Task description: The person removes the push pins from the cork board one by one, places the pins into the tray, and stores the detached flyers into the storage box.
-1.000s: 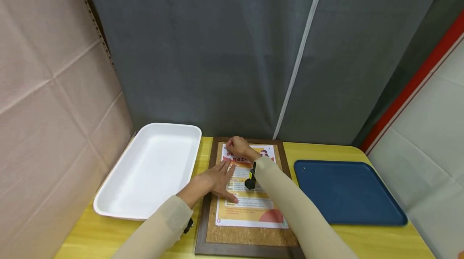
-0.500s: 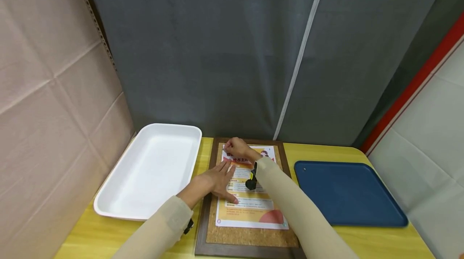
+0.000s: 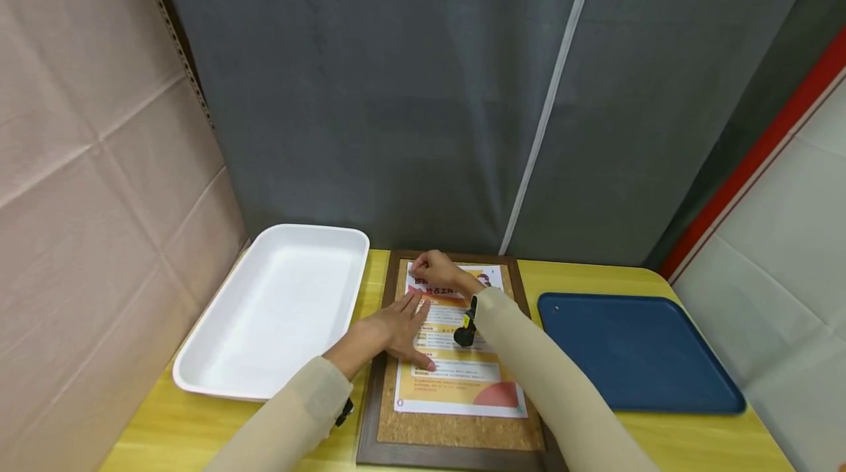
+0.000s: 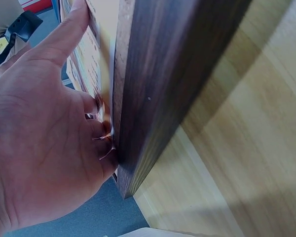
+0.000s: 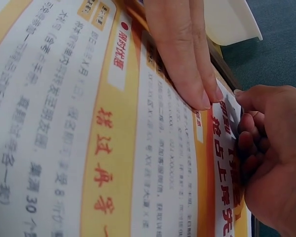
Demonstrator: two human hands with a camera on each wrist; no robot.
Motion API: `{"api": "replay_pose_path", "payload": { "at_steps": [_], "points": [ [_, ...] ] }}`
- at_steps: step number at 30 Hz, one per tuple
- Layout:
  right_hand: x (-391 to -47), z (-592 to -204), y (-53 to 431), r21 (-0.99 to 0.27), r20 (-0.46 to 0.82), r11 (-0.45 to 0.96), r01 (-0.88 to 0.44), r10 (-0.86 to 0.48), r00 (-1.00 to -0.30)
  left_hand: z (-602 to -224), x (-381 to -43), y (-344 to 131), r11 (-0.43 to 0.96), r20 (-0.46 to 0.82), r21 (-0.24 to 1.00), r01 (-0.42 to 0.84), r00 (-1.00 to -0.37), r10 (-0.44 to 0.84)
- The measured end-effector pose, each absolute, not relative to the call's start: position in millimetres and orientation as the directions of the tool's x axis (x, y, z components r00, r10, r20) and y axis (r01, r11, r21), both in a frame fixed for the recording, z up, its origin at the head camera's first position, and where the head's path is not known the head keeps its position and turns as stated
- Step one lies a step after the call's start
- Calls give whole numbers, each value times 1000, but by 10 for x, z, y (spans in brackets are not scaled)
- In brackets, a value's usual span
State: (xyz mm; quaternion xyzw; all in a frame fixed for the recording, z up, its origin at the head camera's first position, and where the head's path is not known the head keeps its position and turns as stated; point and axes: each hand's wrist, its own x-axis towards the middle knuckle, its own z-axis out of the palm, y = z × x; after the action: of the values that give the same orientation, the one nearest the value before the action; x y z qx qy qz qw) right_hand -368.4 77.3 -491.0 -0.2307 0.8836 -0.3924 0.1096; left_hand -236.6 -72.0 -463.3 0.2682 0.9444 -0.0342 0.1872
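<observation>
A printed poster [image 3: 456, 376] in yellow, white and red lies on a cork board [image 3: 456, 430] with a dark brown frame. My left hand [image 3: 393, 325] rests on the poster's left side, fingers spread and straight; the left wrist view has this hand [image 4: 44, 128] beside the frame's edge. At the upper left corner of the poster is my right hand [image 3: 438, 270], its fingers curled. The right wrist view puts the thumb tip of my right hand [image 5: 281, 158] against the paper near the red title. Anything small under that thumb is hidden.
A deep white tray [image 3: 360, 274] stands left of the board. On the right lies a flat dark blue tray [image 3: 634, 354]. The yellow wood-grain table [image 3: 152, 428] meets a grey curtain [image 3: 396, 90] at the back, with light cloth walls on both sides.
My right hand's fingers have shifted slightly at the poster's corner, and the right wrist has moved a little to the right. The left hand, poster and board look unmoved.
</observation>
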Motion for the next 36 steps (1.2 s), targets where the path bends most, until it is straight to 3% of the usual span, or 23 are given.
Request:
{"api": "replay_pose_path", "payload": {
  "at_steps": [13, 36],
  "points": [
    [-3630, -4852, 885, -797, -39, 538, -274, -498, -866, -4649, -2368, -704, 854, -372, 46, 519, -784, 497],
    [-3456, -4762, 1175, -793, -4, 490, -361, -597, -802, -4666, -2385, -721, 855, -357, 50, 515, -791, 497]
  ]
}}
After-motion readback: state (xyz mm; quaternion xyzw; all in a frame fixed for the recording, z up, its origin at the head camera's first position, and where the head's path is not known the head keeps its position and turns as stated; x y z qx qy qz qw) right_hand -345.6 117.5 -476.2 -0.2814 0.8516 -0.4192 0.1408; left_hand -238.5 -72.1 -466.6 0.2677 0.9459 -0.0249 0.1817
